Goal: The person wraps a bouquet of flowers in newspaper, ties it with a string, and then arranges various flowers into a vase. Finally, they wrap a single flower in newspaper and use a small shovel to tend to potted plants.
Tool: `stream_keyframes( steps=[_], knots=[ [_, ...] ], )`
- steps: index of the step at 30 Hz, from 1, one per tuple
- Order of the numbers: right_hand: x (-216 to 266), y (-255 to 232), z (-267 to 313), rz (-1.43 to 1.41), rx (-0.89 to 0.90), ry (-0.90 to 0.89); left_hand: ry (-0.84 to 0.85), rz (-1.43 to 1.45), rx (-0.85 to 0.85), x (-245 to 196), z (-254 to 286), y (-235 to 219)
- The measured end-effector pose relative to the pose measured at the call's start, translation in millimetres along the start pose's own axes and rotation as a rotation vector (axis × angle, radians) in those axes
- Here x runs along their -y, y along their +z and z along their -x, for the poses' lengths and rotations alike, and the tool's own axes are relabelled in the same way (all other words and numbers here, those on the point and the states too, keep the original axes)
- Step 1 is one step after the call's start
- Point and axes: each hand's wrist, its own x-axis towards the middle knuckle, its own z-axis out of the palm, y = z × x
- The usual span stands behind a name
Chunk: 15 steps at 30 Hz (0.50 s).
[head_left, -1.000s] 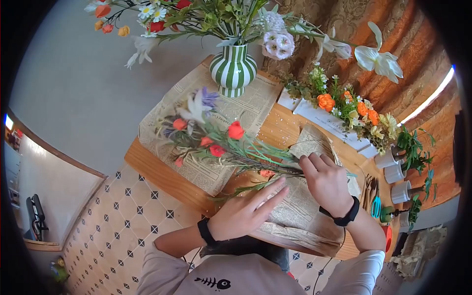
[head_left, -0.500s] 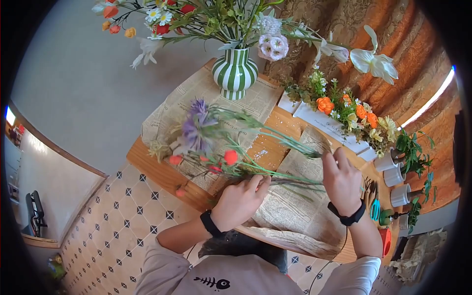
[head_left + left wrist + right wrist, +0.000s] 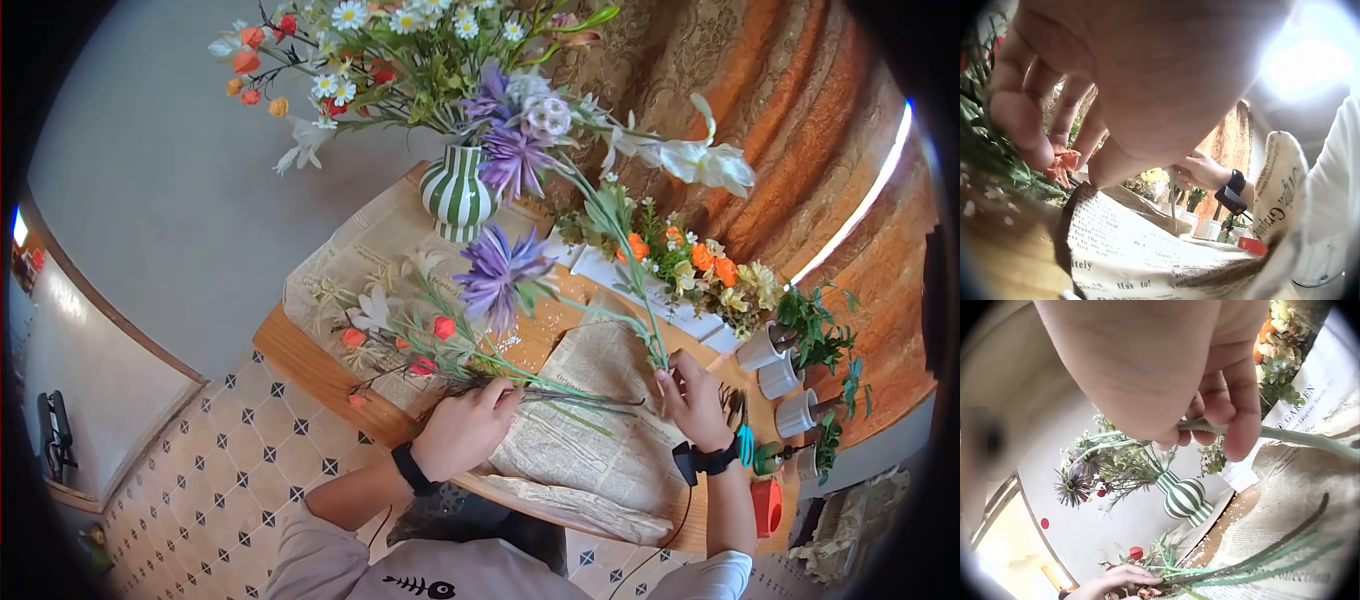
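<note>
My right hand pinches green stems near their lower ends, and purple spiky flowers lean from them toward the vase. One stem passes between the thumb and fingers in the right wrist view. My left hand holds down a bunch of red and white flowers at the stems, fingers curled over them. Those stems stick out to the right over printed newspaper-style paper. By the left fingertips an orange-red flower shows in the left wrist view.
A green-and-white striped vase full of flowers stands at the back. Along the right are a white planter with orange flowers, small white pots, teal-handled scissors and a red object. White crumbs dot the wooden table.
My right hand has drawn the purple flowers up and away from the bunch, toward the vase. The left hand has gone from spread fingers to curling over the remaining stems.
</note>
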Motion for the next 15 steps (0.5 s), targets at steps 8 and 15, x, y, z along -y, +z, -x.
stream_keyframes(
  steps=[8, 15],
  knots=[
    [-32, -1, 19, -0.310, 0.065, 0.059, 0.070, -0.027, -0.084, -8, 0, -10],
    [-48, -19, 32, -0.035, 0.009, 0.033, 0.046, 0.021, -0.013, -14, -2, -16]
  ],
)
